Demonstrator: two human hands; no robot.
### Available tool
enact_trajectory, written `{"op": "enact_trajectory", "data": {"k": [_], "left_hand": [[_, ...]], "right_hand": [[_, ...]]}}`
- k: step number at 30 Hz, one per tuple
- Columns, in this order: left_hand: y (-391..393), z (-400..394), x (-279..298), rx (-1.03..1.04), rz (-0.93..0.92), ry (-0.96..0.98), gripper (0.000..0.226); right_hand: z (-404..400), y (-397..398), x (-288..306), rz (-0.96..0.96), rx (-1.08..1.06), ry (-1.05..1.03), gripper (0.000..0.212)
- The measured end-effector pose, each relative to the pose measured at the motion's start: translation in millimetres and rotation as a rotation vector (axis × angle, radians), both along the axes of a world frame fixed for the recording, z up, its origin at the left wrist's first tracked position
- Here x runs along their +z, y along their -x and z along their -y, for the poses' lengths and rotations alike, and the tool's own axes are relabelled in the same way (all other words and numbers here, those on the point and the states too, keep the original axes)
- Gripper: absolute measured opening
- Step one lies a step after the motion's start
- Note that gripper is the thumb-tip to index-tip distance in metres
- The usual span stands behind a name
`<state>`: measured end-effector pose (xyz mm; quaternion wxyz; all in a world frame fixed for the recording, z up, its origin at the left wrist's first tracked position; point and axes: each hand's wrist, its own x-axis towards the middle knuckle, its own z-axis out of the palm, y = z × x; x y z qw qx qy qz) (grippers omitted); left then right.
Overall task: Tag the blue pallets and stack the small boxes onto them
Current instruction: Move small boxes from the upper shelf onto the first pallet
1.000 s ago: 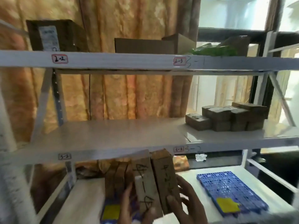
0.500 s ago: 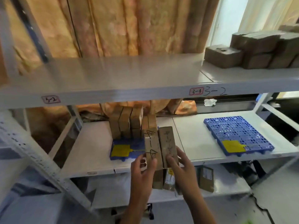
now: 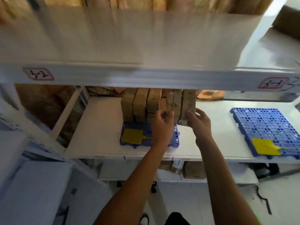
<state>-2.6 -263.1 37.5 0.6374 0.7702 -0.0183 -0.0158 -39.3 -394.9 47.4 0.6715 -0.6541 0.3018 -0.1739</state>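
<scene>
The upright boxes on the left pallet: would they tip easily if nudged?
Probably. The boxes stand on narrow ends on the left pallet, so a sideways push could topple them like dominoes. They look like stiff cardboard, likely light, since the left hand and right hand steady two at once.

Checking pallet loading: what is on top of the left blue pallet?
On the left pallet: upright brown boxes at the back and a yellow tag in front. The hands and forearm cover its middle, so what lies there is hidden.
</scene>
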Motion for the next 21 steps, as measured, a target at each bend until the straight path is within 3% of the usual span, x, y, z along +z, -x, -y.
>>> {"op": "enact_trajectory", "data": {"k": [6, 13, 15, 17, 19, 21], "left_hand": [[-34, 19, -13, -0.043, -0.064, -0.092, 0.035], [-21, 16, -13, -0.092, -0.057, -0.181, 0.073], [-16, 0, -7, -0.054, 0.063, -0.138, 0.064], [-24, -27, 2, -0.016, 0.334, -0.202, 0.051], [-47, -59, 8, -0.039, 0.594, -0.46, 0.051], [-76, -84, 14, -0.177, 0.655, -0.8, 0.063]], "right_hand": [[24, -51, -17, -0.107, 0.072, -0.019, 0.036], [38, -91, -23, -0.102, 0.045, -0.033, 0.033], [34, -98, -26, -0.101, 0.053, -0.028, 0.035], [29, -103, -28, -0.094, 0.065, -0.022, 0.037], [26, -104, -28, -0.091, 0.07, 0.0, 0.038], [25, -104, -27, -0.09, 0.073, 0.027, 0.039]]}}
